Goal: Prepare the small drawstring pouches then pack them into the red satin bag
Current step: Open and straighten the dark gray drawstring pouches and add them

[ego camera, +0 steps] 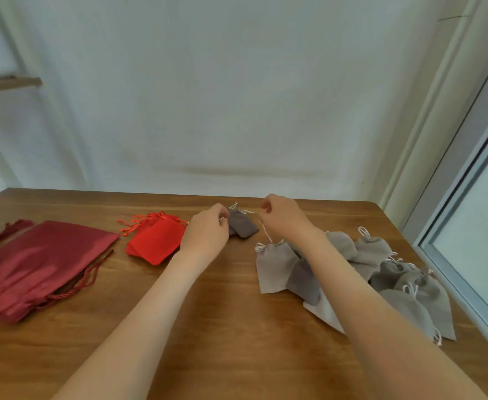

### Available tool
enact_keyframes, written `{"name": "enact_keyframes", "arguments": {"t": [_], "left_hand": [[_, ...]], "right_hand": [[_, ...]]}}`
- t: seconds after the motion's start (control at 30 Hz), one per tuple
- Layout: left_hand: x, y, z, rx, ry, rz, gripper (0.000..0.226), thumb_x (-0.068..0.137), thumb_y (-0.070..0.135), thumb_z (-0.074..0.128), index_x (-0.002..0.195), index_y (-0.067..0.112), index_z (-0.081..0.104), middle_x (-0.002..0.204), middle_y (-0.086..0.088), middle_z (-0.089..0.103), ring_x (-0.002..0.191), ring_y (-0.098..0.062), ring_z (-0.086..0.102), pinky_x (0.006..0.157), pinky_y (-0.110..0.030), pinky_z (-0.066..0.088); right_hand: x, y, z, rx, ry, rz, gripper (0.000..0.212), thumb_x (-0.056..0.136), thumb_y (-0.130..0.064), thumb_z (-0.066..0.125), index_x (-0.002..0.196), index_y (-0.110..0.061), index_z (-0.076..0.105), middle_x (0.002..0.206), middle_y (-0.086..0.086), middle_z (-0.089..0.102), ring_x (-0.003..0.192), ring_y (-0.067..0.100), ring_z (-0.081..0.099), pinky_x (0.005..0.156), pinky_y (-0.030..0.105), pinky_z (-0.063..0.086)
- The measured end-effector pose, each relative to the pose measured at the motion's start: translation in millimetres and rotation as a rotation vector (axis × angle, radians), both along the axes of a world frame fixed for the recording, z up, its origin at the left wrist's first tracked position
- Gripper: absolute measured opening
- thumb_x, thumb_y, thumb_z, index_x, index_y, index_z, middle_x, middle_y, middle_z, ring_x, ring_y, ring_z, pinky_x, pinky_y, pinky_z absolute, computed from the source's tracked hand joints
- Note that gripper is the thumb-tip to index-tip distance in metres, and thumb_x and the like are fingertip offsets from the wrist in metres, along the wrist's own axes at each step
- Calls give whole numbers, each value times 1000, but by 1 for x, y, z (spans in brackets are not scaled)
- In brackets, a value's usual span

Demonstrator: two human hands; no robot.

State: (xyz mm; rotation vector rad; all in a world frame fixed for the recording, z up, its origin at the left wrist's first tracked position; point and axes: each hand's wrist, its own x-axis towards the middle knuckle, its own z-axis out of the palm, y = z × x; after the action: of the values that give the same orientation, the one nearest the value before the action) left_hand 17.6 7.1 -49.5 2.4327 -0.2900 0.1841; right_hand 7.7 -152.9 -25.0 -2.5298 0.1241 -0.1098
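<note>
A small dark grey drawstring pouch (241, 225) lies far across the wooden table (222, 327). My left hand (208, 230) pinches it at its left edge. My right hand (283, 216) is curled to its right and pinches a white cord that runs down to a light grey pouch (276, 267). A heap of grey pouches (381, 269) spreads under and right of my right forearm. Bright red small pouches (156, 241) are stacked left of my left hand. The dark red satin bags (34, 264) lie flat at the far left.
A white wall rises behind the table's far edge. A window frame (468, 226) runs along the table's right side. A wooden shelf (8, 83) juts out at the upper left. Bare wood shows between my forearms.
</note>
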Motion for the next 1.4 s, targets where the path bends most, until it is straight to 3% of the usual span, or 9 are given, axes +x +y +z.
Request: {"name": "enact_keyframes", "arguments": {"t": [0.17,0.4,0.67,0.8,0.9,1.07,1.2,1.27,1.4], "left_hand": [[24,2,-15,55,87,-75,37,97,15,42,132,21,51,128,-6,59,114,-26,54,90,-33,44],[40,-3,-25,96,56,-44,35,98,18,45,132,16,50,124,-8,60,112,-24,54,82,-28,40],[19,4,-16,2,12,-61,40,102,29,37,140,20,42,134,-12,44,122,-29,45,100,-38,40],[0,7,-2,-20,142,-123,37,103,26,32,137,15,41,130,-14,54,116,-28,52,90,-34,42],[-15,15,5,-169,210,-105,31,101,27,38,129,17,46,120,-9,60,104,-24,59,80,-32,45],[-47,32,-5,-426,251,-179,21,93,28,58,113,23,60,112,3,62,105,-12,58,92,-32,47],[-69,36,-26,-658,328,-251,21,96,33,52,102,18,67,101,-2,66,93,-13,61,83,-28,48],[-72,37,-37,-697,350,-247,26,100,30,44,98,18,67,98,-4,66,90,-16,60,80,-30,49],[-72,41,-49,-595,301,-300,28,98,5,43,97,23,64,102,-1,63,89,-7,58,77,-17,45]], "right_hand": [[39,20,-19,-19,183,-20,31,91,-11,51,120,-1,49,119,15,55,93,23,49,72,29,39],[59,27,-31,-77,263,-65,29,85,-13,64,112,-3,54,99,7,54,92,21,53,72,28,43],[21,23,-11,312,19,31,48,89,-7,59,128,-16,33,91,5,54,72,11,52,58,20,42],[-11,31,0,377,-56,180,51,93,-4,51,131,-29,28,72,1,45,66,11,45,63,23,42],[-31,36,1,439,-86,219,41,95,-6,49,129,-29,43,74,0,44,69,12,43,67,26,40],[-70,37,-18,373,-52,239,32,95,-13,52,125,-22,54,86,-2,49,78,11,47,73,27,42],[-94,37,-45,462,-24,234,26,101,-23,43,123,-23,56,101,-5,59,89,10,56,70,23,48],[-97,38,-57,574,-9,168,29,103,-27,38,123,-21,57,111,-3,60,92,10,58,64,19,49],[-96,37,-73,666,-18,100,30,102,-31,38,120,-26,61,115,-7,63,108,8,57,85,24,46]]}}
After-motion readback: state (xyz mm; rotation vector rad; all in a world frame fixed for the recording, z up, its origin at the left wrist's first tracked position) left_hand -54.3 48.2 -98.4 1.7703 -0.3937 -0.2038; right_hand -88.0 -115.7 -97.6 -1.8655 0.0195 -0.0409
